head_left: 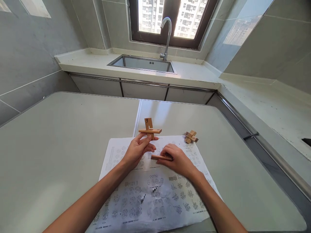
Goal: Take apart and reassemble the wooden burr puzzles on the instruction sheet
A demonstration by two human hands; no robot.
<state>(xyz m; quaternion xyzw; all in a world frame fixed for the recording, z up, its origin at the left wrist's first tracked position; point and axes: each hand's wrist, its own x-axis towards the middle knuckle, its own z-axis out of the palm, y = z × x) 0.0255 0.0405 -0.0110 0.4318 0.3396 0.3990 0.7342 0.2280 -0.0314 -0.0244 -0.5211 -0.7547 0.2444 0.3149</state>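
Note:
My left hand [139,149] is closed on two interlocked wooden puzzle pieces [148,124], one upright with a dark mark and a notch, the other lying crosswise through it. Lower and to the right, my right hand [178,158] pinches a single flat wooden puzzle piece [159,157], seen nearly edge-on, its right end hidden by the fingers. Both hands are over a large creased instruction sheet [136,202] printed with several small diagrams. At the sheet's far right corner lies an assembled cross-shaped wooden puzzle [191,136] with marked pieces.
The sheet lies on a pale table [60,145] with a seam [137,118] running away from me. Beyond the table's far edge stands a counter [191,71] with a sink [143,64] and a tall faucet [167,35] under a window. Another counter [272,103] runs along the right.

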